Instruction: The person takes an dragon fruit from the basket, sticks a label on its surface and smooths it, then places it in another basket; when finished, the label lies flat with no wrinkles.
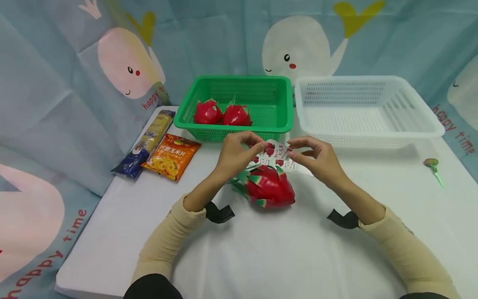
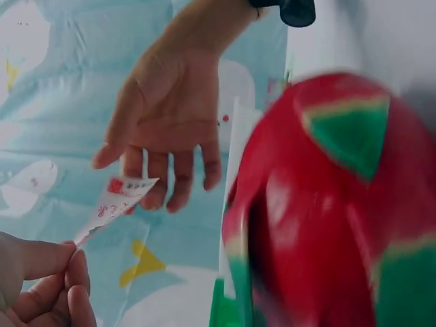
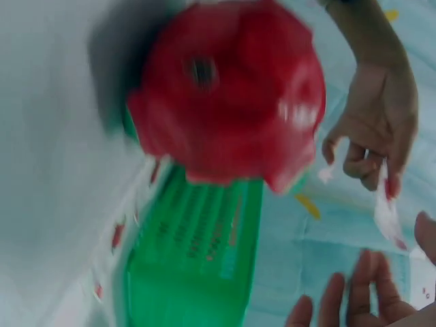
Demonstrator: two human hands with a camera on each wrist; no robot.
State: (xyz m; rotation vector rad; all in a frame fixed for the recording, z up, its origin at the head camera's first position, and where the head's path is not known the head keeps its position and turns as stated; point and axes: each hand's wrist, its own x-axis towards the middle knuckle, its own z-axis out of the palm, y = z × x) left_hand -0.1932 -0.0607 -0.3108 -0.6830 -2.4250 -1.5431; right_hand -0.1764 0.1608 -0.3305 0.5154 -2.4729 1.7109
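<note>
My left hand (image 1: pixel 239 154) pinches a small white label (image 2: pixel 117 202) with red print between thumb and forefinger. Facing it, my right hand (image 1: pixel 320 161) has its fingers spread and loosely bent, with the label's free end close to its fingertips in the left wrist view. Below both hands a sticker sheet (image 1: pixel 279 156) printed with red dragon fruits lies on the table. In front of the sheet rests a red dragon fruit (image 1: pixel 271 189) with green leaf tips, lying on its side, leaves to the left. It looms large and blurred in the right wrist view.
Behind the hands stands a green basket (image 1: pixel 239 135) holding two dragon fruits (image 1: pixel 236 115). Beside it is a white basket (image 1: pixel 377 135). An orange snack bag (image 1: pixel 172 157) and a long yellow-and-blue packet (image 1: pixel 146 143) lie at left, a lollipop (image 1: pixel 433 167) at right.
</note>
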